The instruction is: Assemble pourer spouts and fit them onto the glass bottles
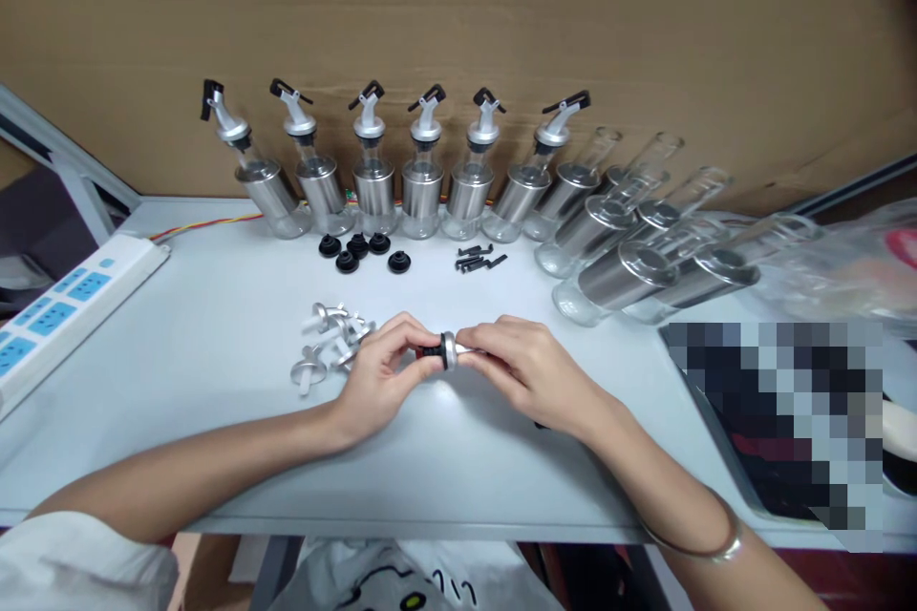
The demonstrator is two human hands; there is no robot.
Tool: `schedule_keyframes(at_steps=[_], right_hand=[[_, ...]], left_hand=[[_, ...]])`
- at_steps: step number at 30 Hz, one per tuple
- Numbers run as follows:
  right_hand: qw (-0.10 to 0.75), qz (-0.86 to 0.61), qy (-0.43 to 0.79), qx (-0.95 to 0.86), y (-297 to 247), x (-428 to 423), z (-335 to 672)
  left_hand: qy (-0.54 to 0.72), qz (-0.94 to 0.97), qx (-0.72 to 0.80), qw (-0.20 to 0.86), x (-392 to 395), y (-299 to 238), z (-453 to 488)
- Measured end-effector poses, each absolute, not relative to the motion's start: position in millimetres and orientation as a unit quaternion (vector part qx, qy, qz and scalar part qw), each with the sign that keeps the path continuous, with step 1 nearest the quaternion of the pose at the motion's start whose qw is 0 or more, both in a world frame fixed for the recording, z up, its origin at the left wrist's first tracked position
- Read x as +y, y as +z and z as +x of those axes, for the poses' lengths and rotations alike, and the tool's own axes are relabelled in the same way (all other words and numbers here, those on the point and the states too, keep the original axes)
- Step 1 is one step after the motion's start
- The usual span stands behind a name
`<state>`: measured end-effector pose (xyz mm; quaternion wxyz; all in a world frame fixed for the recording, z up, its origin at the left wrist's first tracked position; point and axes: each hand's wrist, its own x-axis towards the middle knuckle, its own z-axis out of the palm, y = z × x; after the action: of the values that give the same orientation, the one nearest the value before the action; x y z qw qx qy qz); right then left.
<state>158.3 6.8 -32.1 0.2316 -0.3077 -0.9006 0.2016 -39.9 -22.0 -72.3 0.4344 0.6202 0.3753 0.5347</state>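
Beyond the fingers, at the back of the worktop (229, 334), I count six steel-sleeved bottles (422, 189) fitted with silver spouts (426, 127) and black levers (371, 90). To their right stand open-necked bottles (627, 275), at least six, overlapping too much for a sure count. Five black stoppers (348, 262) sit ahead of the left hand (383, 372). Silver spout pieces (309, 369), at least four, lie heaped just beside its fingers, and several black strips (473, 263), too tangled to count, lie ahead of the fingers, between the two hands. Well to the left is one white power strip (90, 258). The clear plastic (856, 272) far right of the fingers bears a red mark (906, 246), which I can't read. One pourer top (450, 350) is held between both hands: the left fingers (421, 368) pinch its black end, while the right hand's (541, 368) close around its narrow silver end.
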Motion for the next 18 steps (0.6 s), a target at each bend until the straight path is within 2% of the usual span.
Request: schedule_keyframes(at_steps=[5,10,15,18], right_hand=[[0.194,-0.366,0.368,-0.832,-27,4,160],[0.176,-0.396,0.464,-0.772,-24,5,159],[0.192,-0.394,0.507,-0.742,-26,6,154],[0.232,-0.399,0.453,-0.763,-30,4,150]], left_hand=[[0.503,0.701,0.357,0.357,-25,-70,-41],[0.5,0.731,0.338,0.319,-26,-70,-40],[0.494,0.706,0.367,0.351,-25,-72,-40],[0.496,0.681,0.395,0.367,-24,-72,-40]])
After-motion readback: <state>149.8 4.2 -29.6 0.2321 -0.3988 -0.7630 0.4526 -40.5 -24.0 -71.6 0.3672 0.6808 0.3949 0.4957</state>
